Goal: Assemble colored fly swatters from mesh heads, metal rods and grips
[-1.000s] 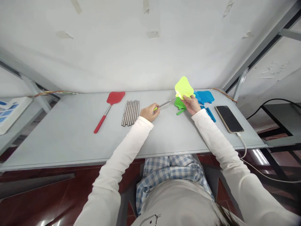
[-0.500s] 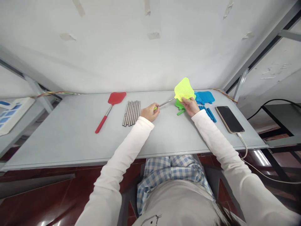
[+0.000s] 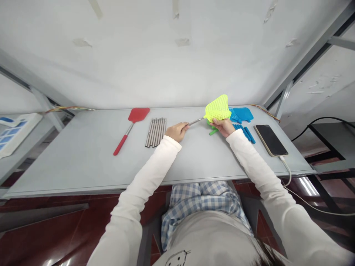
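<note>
Yellow mesh forms the head of a fly swatter (image 3: pixel 217 109), its near edge pinched in the fingers of the right hand (image 3: pixel 224 126); the left hand (image 3: pixel 176 132) is wrapped around the other end, where a metal rod runs to the head's neck. The swatter is between the 2 hands, over the grey table (image 3: pixel 199 159). Green plastic (image 3: pixel 214 131) lies partly hidden beneath the right hand. Beside it are blue swatter heads (image 3: pixel 242 115), blue handles (image 3: pixel 249 135) and, farther right, a phone (image 3: pixel 271 140). Left of the left hand lie metal rods (image 3: pixel 155 133), then 1 red swatter (image 3: pixel 129 129).
</note>
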A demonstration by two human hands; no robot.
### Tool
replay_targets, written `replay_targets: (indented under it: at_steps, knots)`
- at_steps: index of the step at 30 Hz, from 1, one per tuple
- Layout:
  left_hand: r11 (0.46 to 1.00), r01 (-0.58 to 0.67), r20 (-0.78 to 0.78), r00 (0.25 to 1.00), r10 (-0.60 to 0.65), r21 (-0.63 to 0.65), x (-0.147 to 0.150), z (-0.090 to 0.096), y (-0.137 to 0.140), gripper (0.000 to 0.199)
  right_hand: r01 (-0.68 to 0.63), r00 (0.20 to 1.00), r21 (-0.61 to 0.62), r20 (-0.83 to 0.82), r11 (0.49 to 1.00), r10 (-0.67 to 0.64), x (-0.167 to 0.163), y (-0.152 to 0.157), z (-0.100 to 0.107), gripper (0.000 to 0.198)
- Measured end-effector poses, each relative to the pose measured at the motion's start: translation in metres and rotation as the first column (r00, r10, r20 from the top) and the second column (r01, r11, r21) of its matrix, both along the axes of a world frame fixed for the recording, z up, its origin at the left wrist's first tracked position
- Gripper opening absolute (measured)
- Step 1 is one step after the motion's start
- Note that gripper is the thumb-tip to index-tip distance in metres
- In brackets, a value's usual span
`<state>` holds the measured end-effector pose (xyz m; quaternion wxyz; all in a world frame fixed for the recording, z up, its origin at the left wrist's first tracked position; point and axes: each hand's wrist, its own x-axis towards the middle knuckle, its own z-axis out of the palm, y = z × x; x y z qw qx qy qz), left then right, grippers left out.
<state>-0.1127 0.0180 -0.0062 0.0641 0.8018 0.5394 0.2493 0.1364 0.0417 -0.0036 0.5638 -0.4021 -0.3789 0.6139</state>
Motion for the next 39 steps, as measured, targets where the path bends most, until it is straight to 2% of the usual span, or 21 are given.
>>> replay_targets:
  at_steps: [4,7,9,12,15,18,23,31,35,39]
  knots:
    - [0.999,-0.023,-0.040,0.999,0.024,0.032,-0.010,0.007,0.004,0.038,-0.049,0.999,0.008,-0.019,0.999,0.049,-0.009,-0.001,-0.001,0.034]
    - [0.995,-0.067,-0.042,0.997,0.070,0.071,-0.016,0.012,0.004,0.039,-0.074,0.997,0.103,0.021,0.992,0.072,-0.007,0.000,0.008,0.034]
    - [0.991,-0.099,-0.042,0.994,0.103,0.087,-0.018,0.014,0.003,0.038,-0.008,0.999,0.175,0.041,0.985,0.001,0.000,0.001,0.016,0.038]
    - [0.992,-0.093,-0.057,0.994,0.098,0.080,-0.016,0.013,0.001,0.036,0.164,0.977,0.270,0.088,0.949,-0.194,0.012,0.002,0.024,0.042]
    - [0.997,-0.062,-0.065,0.996,0.066,0.048,-0.012,0.008,0.001,0.034,0.193,0.932,0.344,0.229,0.919,-0.282,0.015,0.000,0.024,0.040]
    - [0.997,-0.068,-0.045,0.997,0.070,0.038,-0.010,0.003,0.002,0.032,0.192,0.901,0.346,0.308,0.918,-0.304,0.011,-0.001,0.020,0.044]
    - [0.999,-0.015,-0.057,0.998,0.018,0.051,-0.008,0.000,0.000,0.036,0.214,0.896,0.316,0.313,0.924,-0.315,0.003,-0.002,0.013,0.044]
    - [0.998,0.002,-0.112,0.994,0.006,0.069,-0.006,0.000,-0.004,0.041,0.214,0.884,0.372,0.320,0.903,-0.341,-0.002,-0.004,0.011,0.043]
    - [0.996,-0.030,-0.075,0.997,0.036,0.083,-0.011,-0.001,-0.009,0.039,0.175,0.906,0.346,0.309,0.922,-0.288,-0.007,-0.009,0.019,0.041]
    - [0.991,-0.123,-0.014,0.992,0.124,0.059,-0.025,0.006,-0.025,0.034,0.057,0.917,0.355,0.352,0.933,-0.189,-0.012,-0.018,0.026,0.036]
